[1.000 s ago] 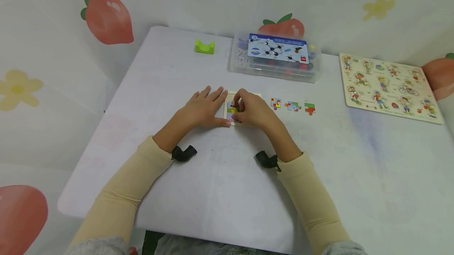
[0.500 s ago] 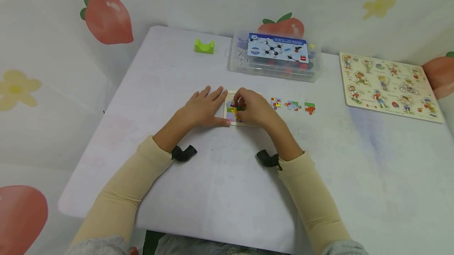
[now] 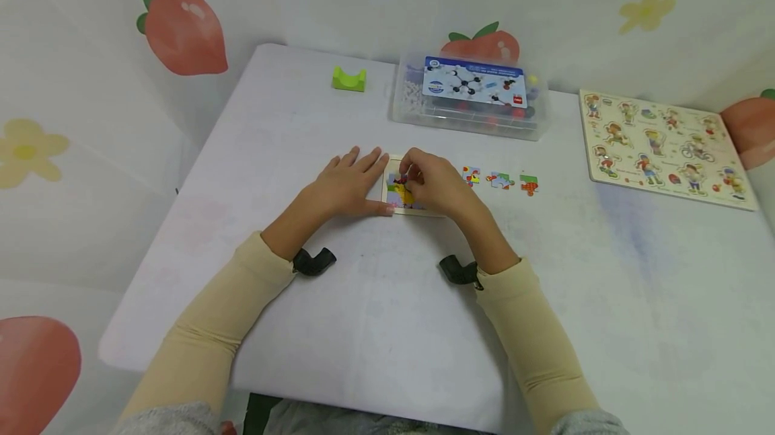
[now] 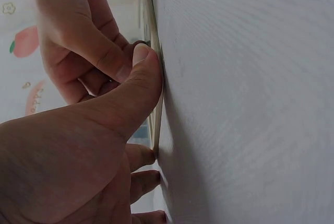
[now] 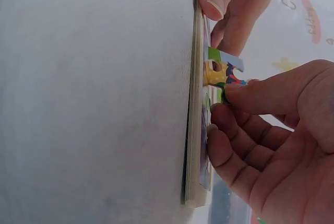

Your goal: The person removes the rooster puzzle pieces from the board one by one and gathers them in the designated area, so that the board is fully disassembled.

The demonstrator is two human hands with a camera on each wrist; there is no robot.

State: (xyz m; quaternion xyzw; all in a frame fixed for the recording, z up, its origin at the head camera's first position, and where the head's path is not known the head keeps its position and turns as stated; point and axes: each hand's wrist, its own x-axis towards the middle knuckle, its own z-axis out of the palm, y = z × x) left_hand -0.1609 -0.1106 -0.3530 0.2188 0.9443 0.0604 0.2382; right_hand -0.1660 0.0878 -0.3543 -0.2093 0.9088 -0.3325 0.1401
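Note:
A small wooden puzzle board (image 3: 418,213) with a colourful picture lies flat on the table between both hands. My left hand (image 3: 348,187) rests on its left side, fingers spread, with the thumb on the near left corner. My right hand (image 3: 438,186) is over the board and pinches a jigsaw piece (image 5: 225,72) between thumb and fingertips. In the right wrist view this piece stands tilted up from the board, showing yellow, green, blue and red. The right hand hides much of the board's right part. Three loose jigsaw pieces lie in a row to the right, the middle one (image 3: 500,181) pale blue and green.
A clear plastic case (image 3: 472,122) with a blue molecule-model label stands at the back. Left of it sits a bright green notched block (image 3: 349,79). A wooden board with children's figures (image 3: 669,149) lies at the right. Behind the table hangs a fruit-print cloth (image 3: 339,5).
My right hand has shifted slightly at the board, and more of the yellow picture shows beneath it. The left hand and the three loose pieces have stayed in place.

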